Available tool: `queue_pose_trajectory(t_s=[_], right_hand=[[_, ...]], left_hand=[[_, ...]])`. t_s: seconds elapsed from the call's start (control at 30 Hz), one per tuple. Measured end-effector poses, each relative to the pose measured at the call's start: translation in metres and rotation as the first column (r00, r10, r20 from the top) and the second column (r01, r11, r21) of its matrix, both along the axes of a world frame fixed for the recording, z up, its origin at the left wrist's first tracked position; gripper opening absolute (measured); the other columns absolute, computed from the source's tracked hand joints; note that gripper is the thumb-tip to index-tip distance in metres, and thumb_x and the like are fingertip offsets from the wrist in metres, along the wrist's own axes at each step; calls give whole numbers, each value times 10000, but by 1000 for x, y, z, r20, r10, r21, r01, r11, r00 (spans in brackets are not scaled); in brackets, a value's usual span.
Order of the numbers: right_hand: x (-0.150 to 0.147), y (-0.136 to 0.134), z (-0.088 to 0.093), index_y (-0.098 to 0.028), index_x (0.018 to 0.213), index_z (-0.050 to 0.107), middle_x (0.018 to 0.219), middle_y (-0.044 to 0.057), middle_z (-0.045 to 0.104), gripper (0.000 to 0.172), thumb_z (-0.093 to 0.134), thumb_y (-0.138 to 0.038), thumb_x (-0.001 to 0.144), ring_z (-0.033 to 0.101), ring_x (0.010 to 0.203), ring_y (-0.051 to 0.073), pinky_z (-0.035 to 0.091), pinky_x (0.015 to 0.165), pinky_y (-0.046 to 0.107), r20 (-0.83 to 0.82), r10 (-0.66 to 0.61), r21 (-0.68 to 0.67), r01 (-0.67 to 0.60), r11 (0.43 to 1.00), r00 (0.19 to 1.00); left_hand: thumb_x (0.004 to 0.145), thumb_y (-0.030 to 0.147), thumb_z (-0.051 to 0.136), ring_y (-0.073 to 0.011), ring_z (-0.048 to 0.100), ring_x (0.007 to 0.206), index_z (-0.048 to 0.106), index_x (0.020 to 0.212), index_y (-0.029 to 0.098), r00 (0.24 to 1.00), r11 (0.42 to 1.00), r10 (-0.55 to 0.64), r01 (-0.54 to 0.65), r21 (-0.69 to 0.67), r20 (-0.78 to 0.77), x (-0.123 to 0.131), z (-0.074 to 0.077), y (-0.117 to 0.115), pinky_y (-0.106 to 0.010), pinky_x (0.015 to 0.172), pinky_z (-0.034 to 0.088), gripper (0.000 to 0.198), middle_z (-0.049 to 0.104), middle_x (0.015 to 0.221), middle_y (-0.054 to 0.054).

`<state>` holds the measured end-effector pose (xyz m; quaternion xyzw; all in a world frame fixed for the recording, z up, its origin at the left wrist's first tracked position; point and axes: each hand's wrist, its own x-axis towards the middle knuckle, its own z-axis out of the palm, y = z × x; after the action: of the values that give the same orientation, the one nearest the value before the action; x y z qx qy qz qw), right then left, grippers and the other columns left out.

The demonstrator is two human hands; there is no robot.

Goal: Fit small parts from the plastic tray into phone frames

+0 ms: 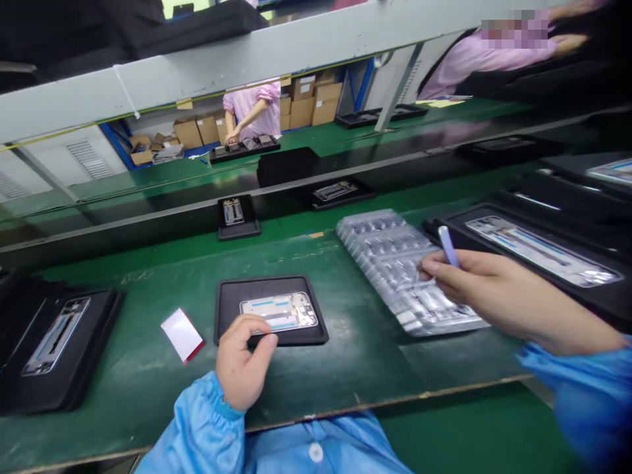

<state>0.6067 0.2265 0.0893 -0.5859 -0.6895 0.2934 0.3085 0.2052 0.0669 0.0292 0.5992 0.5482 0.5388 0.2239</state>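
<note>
My left hand (244, 359) rests with curled fingers on the near edge of a black tray (232, 296) that holds a phone frame (279, 311); it pinches the tray's rim. Over a clear plastic blister tray (395, 263) of small parts, my right hand (481, 283) is closed round a pale purple tool (448, 245), its tip pointing up and away. Both sleeves are light blue.
A white card with a red edge (182, 334) lies left of the centre tray. Black trays with phone frames sit at far left (54, 342) and right (543, 253). Small trays stand on the belt behind (237, 216). Two people in pink work beyond the shelf.
</note>
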Motion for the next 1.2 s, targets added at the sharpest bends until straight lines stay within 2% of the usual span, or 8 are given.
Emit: queue_pose_trajectory(t_s=[0.2,0.33,0.5,0.57,0.73,0.87,1.03,1.2], right_hand=[[-121,-49,-20,-189,971,707,625,-49,406,605,642,-789,1017,326,553,94,205,509,272,-419,313,-452,-495,742,852],[-171,-69,-50,-186,889,646,644,-70,388,614,748,-789,945,287,549,69,203,504,245,-630,387,-489,-731,475,673],[-189,-70,-72,-203,852,570,677,-79,407,626,822,-775,886,223,528,40,166,475,229,-746,296,-498,-795,346,596],[-187,-67,-70,-201,847,593,644,-76,404,632,767,-806,913,233,511,48,183,460,233,-706,346,-489,-779,391,617],[-176,-66,-57,-228,1141,796,876,56,755,470,801,-657,949,662,681,183,554,599,315,-202,563,5,-575,818,801],[-175,-72,-57,-275,1137,830,1124,70,853,182,681,-362,1079,824,966,233,673,882,345,87,594,423,-569,705,800],[-170,-64,-64,-279,1202,794,1142,48,860,235,596,-206,1098,839,971,207,676,883,308,231,585,503,-610,613,778],[-161,-32,-75,-239,1244,736,1204,100,837,280,555,-146,1053,828,992,259,668,805,369,402,486,539,-630,559,776]], left_hand=[[944,266,821,-244,808,1006,834,1054,221,992,994,-104,107,-36,74,20,5,9,-373,960,625,120,854,1039,-65],[954,350,853,-248,818,1003,866,1102,214,972,975,-206,214,-63,117,11,-3,6,-366,947,654,201,864,1052,-86],[979,380,849,-226,823,932,887,1023,213,962,968,-204,226,-108,180,6,-12,-2,-342,924,668,177,869,999,-86],[985,346,839,-219,818,902,882,983,208,969,974,-177,197,-110,171,8,-13,-3,-331,900,667,145,863,958,-79],[984,283,819,-220,813,923,863,957,217,996,989,-52,62,-133,73,14,-15,-1,-337,931,661,84,862,945,-61],[977,286,821,-224,813,927,847,957,218,999,989,-27,32,-145,30,21,-16,6,-344,943,661,76,855,946,-59],[1024,309,753,-215,788,901,805,951,219,999,985,-34,39,-170,30,26,-17,19,-355,920,651,127,833,943,-54],[923,351,859,-340,686,1295,726,1152,221,945,984,-6,-53,-171,-326,6,-18,44,-546,1161,548,295,788,1228,-123]])
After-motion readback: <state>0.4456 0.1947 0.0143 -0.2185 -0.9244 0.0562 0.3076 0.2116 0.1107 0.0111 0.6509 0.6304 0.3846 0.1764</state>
